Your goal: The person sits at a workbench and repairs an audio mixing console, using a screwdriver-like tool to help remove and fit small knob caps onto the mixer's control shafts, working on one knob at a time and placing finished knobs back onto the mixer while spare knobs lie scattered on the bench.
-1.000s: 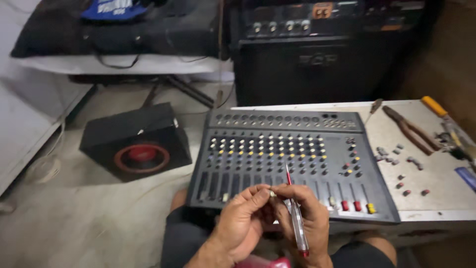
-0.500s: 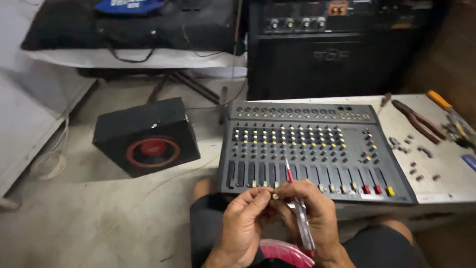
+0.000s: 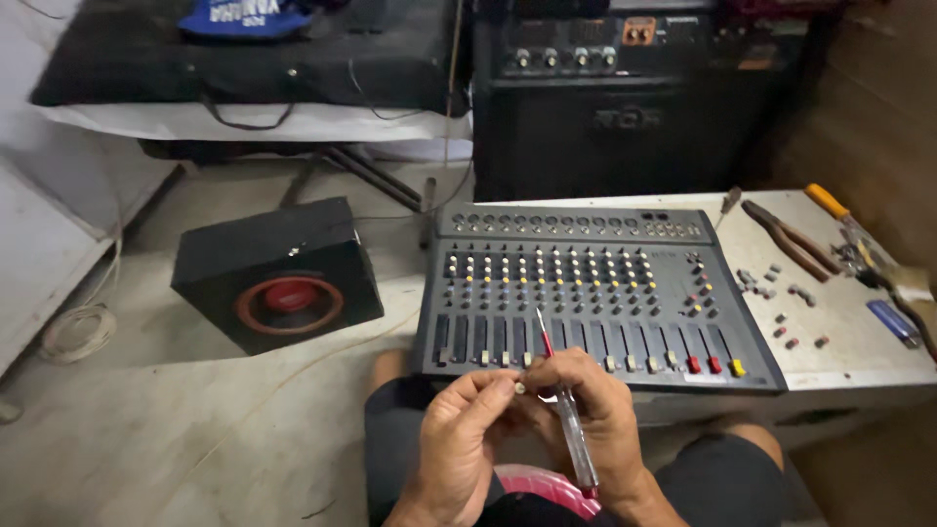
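Before a grey mixer (image 3: 595, 293), left hand (image 3: 468, 429) pinches a small part (image 3: 520, 387); right hand (image 3: 595, 410) grips a screwdriver (image 3: 564, 410).

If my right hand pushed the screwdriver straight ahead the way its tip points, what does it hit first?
Probably the mixer's fader row: the right hand's screwdriver tip already overlaps it, though depth is unclear.

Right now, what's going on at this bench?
A seated person is working in front of an audio mixer that lies on a low white table. The right hand holds a slim screwdriver with a red shaft and clear handle, tip up over the mixer's faders. The left hand pinches a tiny pale part beside it. Pliers, loose small knobs and a blue lighter lie on the table; a black speaker box sits on the floor.
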A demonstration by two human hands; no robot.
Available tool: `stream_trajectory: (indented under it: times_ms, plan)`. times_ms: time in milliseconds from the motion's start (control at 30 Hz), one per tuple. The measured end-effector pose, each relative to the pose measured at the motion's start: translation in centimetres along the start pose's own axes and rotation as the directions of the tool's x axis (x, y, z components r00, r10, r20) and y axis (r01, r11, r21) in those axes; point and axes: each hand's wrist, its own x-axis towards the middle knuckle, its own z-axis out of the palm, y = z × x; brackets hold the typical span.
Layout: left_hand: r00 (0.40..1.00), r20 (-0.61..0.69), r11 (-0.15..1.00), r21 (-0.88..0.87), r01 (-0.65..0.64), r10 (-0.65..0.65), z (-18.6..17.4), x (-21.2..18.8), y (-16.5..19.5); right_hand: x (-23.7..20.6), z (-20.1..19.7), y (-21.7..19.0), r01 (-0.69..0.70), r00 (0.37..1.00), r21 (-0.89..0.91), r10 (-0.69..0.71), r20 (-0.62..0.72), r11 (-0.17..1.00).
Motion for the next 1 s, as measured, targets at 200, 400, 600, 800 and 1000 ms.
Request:
stream_trajectory:
  times_ms: [200,400,600,800,1000]
  plan:
    - [0.986,0.094,0.966,-0.203,0.158,-0.141,0.8,-0.4,0.9,-0.1,0.1,-0.3,0.090,0.996,0.031,-0.090,-0.011,0.995]
    - [0.970,0.144,0.914,-0.334,0.232,-0.194,1.0,-0.9,1.5,-0.4,0.9,-1.4,0.025,0.999,0.142,-0.021,-0.031,0.990]
    - [0.978,0.158,0.907,-0.378,0.185,-0.134,1.3,-1.0,2.0,-0.7,-0.2,-2.7,0.090,0.996,0.174,-0.089,-0.015,0.981]
    - [0.988,0.134,0.921,-0.369,0.121,-0.077,1.8,-1.3,2.5,-1.3,-0.4,-1.8,0.054,0.998,0.414,-0.039,-0.043,0.909]
    - [0.987,0.145,0.919,-0.377,0.117,-0.066,1.9,-1.4,2.5,-2.4,0.6,-0.8,0.055,0.995,0.498,-0.006,-0.100,0.865]
